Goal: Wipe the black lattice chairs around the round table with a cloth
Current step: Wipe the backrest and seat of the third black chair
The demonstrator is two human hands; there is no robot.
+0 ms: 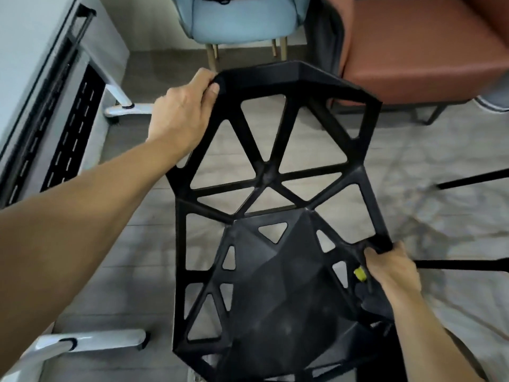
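A black lattice chair (pixel 264 175) fills the middle of the view, its open triangular backrest toward the top and its seat toward me. My left hand (pixel 181 114) grips the backrest's upper left corner, thumb on the front face. My right hand (pixel 391 271) grips the right side bar where backrest meets seat. Under that hand hangs a dark cloth (pixel 371 301) with a small yellow tag (pixel 360 273); how the cloth is held is hidden by the hand and chair.
A white desk (pixel 33 64) with metal legs (pixel 121 106) stands at the left. A light blue chair (pixel 242 20) and a brown armchair (pixel 424 53) stand beyond. Thin black legs (pixel 468 180) reach in from the right over a pale rug.
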